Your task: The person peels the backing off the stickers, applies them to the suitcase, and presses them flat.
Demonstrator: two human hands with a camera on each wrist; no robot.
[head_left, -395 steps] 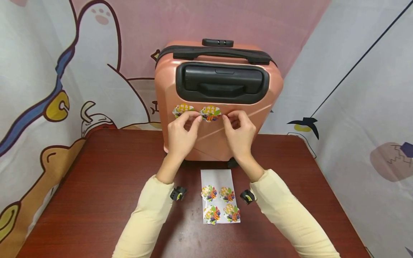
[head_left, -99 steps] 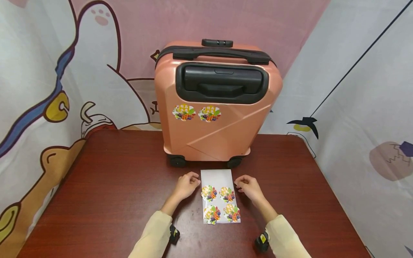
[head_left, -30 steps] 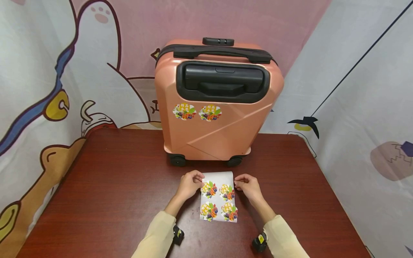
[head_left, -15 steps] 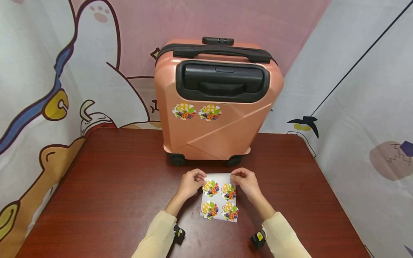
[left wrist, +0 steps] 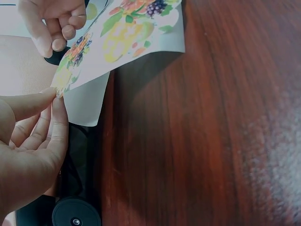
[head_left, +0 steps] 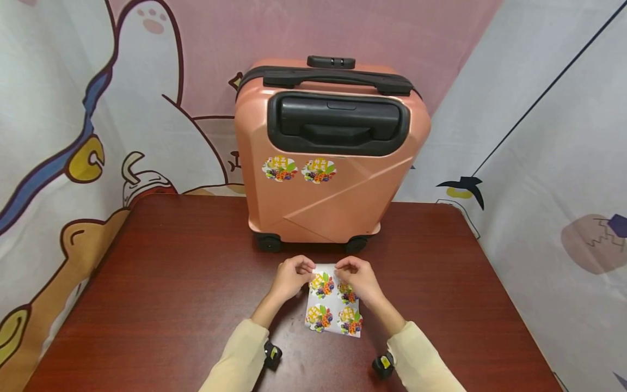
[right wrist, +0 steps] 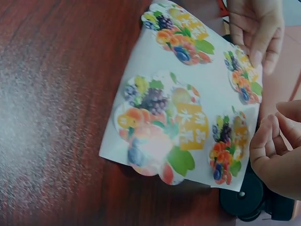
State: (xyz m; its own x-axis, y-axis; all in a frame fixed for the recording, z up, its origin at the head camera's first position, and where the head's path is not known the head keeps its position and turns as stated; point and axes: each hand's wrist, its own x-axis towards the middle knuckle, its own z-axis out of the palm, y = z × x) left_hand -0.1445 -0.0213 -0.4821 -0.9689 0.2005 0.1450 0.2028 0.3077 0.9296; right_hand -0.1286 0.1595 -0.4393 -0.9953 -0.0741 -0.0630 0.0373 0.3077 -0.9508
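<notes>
My left hand (head_left: 288,282) pinches the left edge of a white sticker sheet (head_left: 331,316), beside its upper left sticker (head_left: 322,285). The sheet bears several round fruit stickers and is raised a little off the table. In the left wrist view its bare backing (left wrist: 87,106) bends away behind the pinched edge. My right hand (head_left: 361,279) is over the sheet's upper right part, covering some of a sticker there. In the right wrist view the right hand's loosely curled fingers (right wrist: 265,141) are beside the sheet's edge, with nothing visible between them.
An orange-pink suitcase (head_left: 323,215) stands upright on the dark red wooden table (head_left: 186,272), behind the hands. Two fruit stickers sit side by side on its front, a left one (head_left: 280,169) and a right one (head_left: 319,171). Printed cloth (head_left: 206,43) hangs around the table.
Since the earliest frame both hands have come down from the suitcase to the sheet. The left hand has taken hold of the sheet and bent its top; the right hand has moved left over it.
</notes>
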